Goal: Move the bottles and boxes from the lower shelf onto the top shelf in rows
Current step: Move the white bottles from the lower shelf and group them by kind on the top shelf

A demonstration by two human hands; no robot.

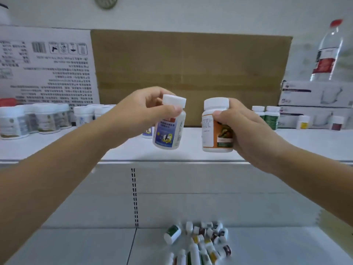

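Note:
My left hand [147, 109] grips a white bottle with a blue label [169, 131] near its cap, tilted, just above the top shelf [191, 150]. My right hand [246, 129] holds a white bottle with an orange label [214, 131] upright beside it. Both bottles hover over the shelf's front middle. On the lower shelf [86, 245] lies a heap of several small bottles [202, 241], some on their sides.
Rows of white bottles [34, 119] stand at the top shelf's left, two green-labelled bottles [266, 116] and small jars at the right. Stacked white boxes [317, 104] carry a clear water bottle [326, 54]. Cardboard sheets [191, 73] line the back.

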